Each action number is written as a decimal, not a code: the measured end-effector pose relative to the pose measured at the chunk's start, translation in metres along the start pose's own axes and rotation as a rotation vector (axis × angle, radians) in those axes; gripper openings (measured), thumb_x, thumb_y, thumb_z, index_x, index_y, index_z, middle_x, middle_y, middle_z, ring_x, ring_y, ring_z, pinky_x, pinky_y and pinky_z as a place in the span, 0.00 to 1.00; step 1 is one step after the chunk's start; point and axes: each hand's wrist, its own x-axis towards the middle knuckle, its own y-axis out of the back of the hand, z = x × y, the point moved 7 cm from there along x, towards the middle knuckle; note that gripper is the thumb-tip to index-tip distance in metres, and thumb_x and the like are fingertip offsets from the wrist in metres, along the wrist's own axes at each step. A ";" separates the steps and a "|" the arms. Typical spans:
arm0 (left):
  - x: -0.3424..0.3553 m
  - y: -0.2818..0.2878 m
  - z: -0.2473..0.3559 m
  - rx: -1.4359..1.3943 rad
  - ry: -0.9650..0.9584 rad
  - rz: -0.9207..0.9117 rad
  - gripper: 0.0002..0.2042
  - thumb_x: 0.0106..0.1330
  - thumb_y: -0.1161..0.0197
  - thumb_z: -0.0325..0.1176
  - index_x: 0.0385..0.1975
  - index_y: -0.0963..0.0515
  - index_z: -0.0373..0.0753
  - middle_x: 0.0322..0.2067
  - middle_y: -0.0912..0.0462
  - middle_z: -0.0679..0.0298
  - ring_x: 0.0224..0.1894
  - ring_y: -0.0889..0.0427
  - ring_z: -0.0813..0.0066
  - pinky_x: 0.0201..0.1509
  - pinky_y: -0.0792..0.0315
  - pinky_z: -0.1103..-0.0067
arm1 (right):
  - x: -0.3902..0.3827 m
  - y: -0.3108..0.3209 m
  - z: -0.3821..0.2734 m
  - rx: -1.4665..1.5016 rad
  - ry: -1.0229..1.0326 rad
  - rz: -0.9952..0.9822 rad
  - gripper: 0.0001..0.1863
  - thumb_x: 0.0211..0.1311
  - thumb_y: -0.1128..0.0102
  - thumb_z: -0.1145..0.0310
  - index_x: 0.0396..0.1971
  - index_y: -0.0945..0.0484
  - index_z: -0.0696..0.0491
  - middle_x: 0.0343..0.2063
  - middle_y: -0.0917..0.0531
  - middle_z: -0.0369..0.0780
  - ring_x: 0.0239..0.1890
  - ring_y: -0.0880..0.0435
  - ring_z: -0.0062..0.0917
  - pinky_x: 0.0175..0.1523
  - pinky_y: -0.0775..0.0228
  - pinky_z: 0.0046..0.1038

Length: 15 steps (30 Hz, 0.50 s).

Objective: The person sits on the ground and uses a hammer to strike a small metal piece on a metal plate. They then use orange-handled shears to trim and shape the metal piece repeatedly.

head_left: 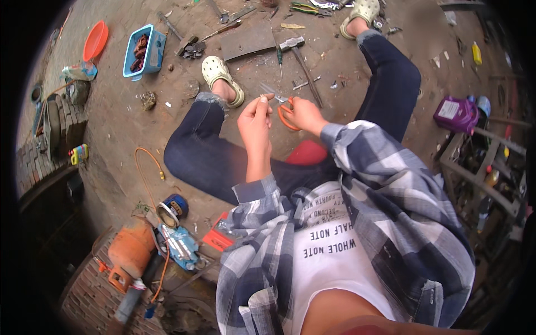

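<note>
My right hand [306, 114] is closed round the orange handles of a pair of scissors [286, 121]. Their metal blades are parted and point up and left, close to the fingertips of my left hand [255, 120]. That hand is pinched, thumb against fingers, on something too small to make out. Both hands are above the ground between my spread legs. Just beyond them lie a hammer [305, 70], a green-handled screwdriver [280, 56] and a flat metal plate [248, 43].
A blue basket [158, 51] with dark reddish pieces and an orange basin [95, 41] stand far left. Green-handled pliers [304, 8] lie at the top. On the right are a purple jug [456, 114] and a metal frame [480, 176]; an orange gas cylinder [131, 245] is lower left.
</note>
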 end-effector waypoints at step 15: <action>0.147 -0.033 -0.052 0.911 -0.533 0.251 0.10 0.62 0.40 0.34 0.35 0.18 0.34 0.31 0.16 0.53 0.33 0.17 0.60 0.38 0.26 0.71 | -0.020 -0.071 0.054 -0.148 -0.102 -0.037 0.15 0.54 0.38 0.67 0.36 0.24 0.63 0.38 0.19 0.52 0.40 0.18 0.44 0.47 0.25 0.40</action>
